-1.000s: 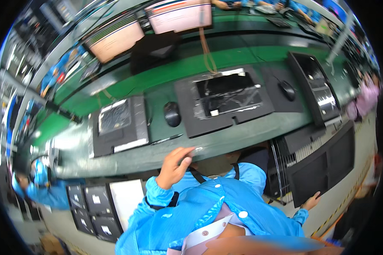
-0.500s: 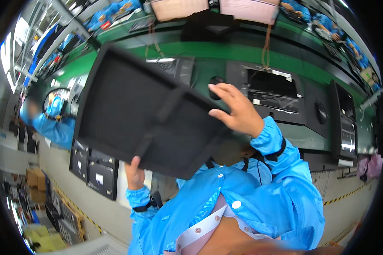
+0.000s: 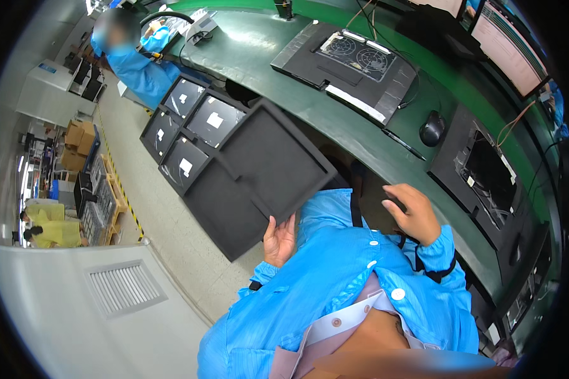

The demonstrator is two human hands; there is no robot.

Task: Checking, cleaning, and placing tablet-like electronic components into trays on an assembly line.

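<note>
My left hand [image 3: 279, 241] grips the near edge of a black tray [image 3: 269, 158] with low raised walls and short dividers. This tray's compartments hold nothing. Its far-left side borders a second black tray [image 3: 198, 101] holding several dark flat panels with white labels. Whether the first tray rests on the second or is held just over it, I cannot tell. My right hand [image 3: 417, 216] is off the tray, in front of my body by the bench edge, its fingers stretched out and holding nothing.
A green bench [image 3: 253, 72] runs along the far side, with a black fixture [image 3: 297, 57], a mouse [image 3: 432, 129], a pen [image 3: 403, 144] and another dark fixture [image 3: 446, 155]. A co-worker in blue [image 3: 139, 72] sits at the far left. A grey vented cabinet [image 3: 126, 284] stands at the near left.
My view has turned left. The tray has moved down and away from above the bench to beside the tray of panels. My right hand has left it, while the left still grips it.
</note>
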